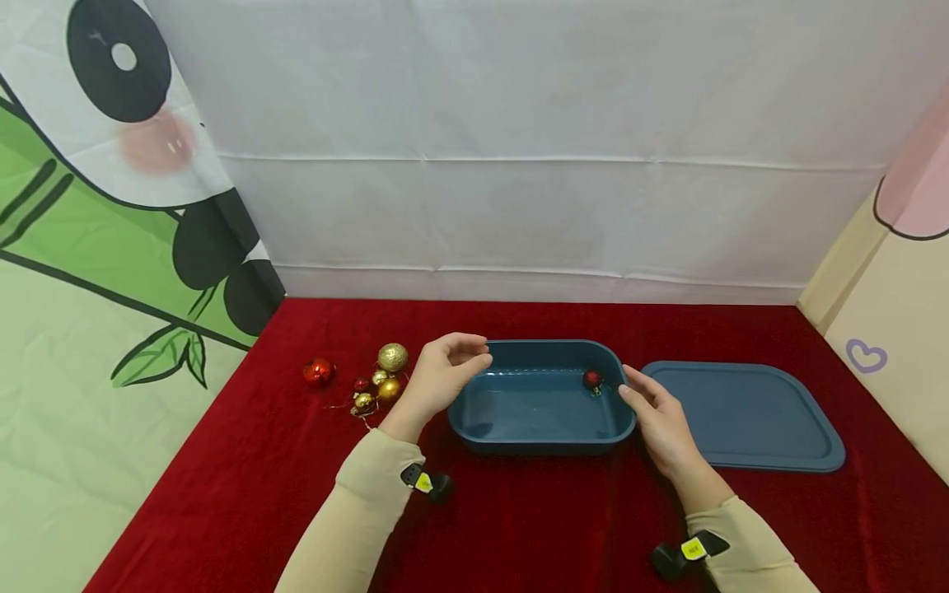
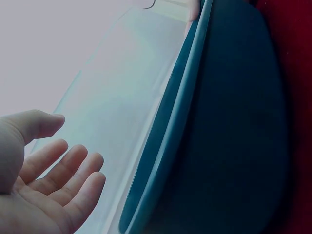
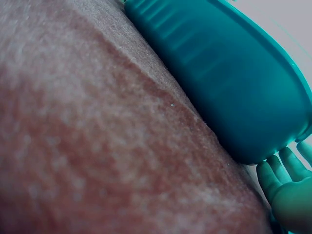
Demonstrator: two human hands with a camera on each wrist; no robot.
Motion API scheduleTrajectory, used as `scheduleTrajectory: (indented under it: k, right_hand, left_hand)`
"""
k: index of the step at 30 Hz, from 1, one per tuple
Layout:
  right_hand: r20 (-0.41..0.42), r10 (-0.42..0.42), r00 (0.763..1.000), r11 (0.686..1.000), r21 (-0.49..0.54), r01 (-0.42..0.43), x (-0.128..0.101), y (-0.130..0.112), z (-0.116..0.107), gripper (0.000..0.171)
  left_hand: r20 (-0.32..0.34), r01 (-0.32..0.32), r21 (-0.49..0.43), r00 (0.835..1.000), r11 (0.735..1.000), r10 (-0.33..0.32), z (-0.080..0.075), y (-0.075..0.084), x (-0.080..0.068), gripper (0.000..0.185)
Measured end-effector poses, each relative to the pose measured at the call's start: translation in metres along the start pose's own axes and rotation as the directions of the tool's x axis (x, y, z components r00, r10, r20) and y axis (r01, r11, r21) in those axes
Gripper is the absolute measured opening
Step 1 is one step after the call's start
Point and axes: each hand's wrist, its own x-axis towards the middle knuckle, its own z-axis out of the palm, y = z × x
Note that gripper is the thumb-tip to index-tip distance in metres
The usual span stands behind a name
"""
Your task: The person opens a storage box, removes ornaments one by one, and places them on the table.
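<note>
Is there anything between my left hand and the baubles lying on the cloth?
Nothing visible. The left hand hovers at the blue tub's left rim, and the baubles lie just left of it on bare red cloth.

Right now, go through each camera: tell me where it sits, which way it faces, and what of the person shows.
Head: worn on the head, looking forward and down at the red tablecloth; shows both sleeves, the left hand and the right hand at either end of the blue tub.
Left wrist: looks past the open palm along the tub's rim.
Right wrist: sits low by the cloth, looking up at the tub's outer wall; fingertips show.
Shared: all three views show the tub.
</note>
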Motion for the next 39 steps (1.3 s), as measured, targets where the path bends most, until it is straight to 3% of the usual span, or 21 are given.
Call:
scheduleTrajectory:
  k: [8,17,39]
  right_hand:
    - [0.0,0.005,1.0,1.0,0.003,-0.005,0.0,0.0,-0.001,0.061]
    - [0.0,-0.003,1.0,1.0,0.006,0.003,0.0,-0.001,-0.001,0.06]
    - [0.0,-0.011,1.0,1.0,-0.006,0.011,0.0,0.001,-0.001,0.061]
  left_hand:
    - [0.033,0.029,0.013,0.999,0.999,-0.03,0.019,0.005,0.009,0.036]
    - [0.062,-0.016,0.01,0.998,1.0,0.015,0.033,0.006,0.013,0.034]
    - [0.207,0.02,0.11,0.977,0.994,-0.042,0.072,0.013,0.028,0.037]
